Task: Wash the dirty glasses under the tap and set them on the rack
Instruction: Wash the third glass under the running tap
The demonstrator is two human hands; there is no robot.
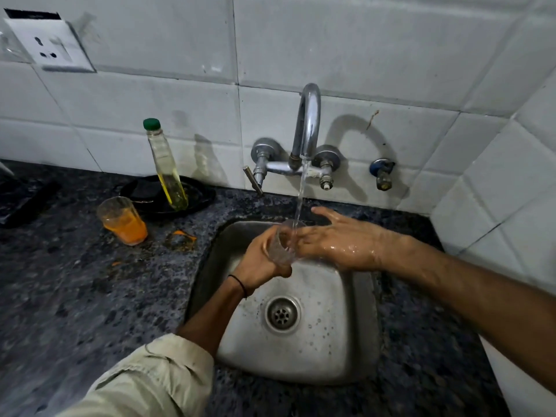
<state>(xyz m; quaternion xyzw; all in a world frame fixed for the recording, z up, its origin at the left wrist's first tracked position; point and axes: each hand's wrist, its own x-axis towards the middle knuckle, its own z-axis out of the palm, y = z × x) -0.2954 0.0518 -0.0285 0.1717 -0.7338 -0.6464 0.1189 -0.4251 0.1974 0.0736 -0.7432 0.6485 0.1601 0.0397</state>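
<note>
Left hand grips glass under running tap; right hand touches it.

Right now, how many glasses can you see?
2: a clear glass in the left hand under the tap; an orange-stained glass on the counter. Others may be hidden.

— What sort of place is being shown?
— A kitchen. Water is being run from a tap over a sink; a bottle is being kept on a counter backed by tiles.

Glass under tap, bottle left (on plate)
</note>
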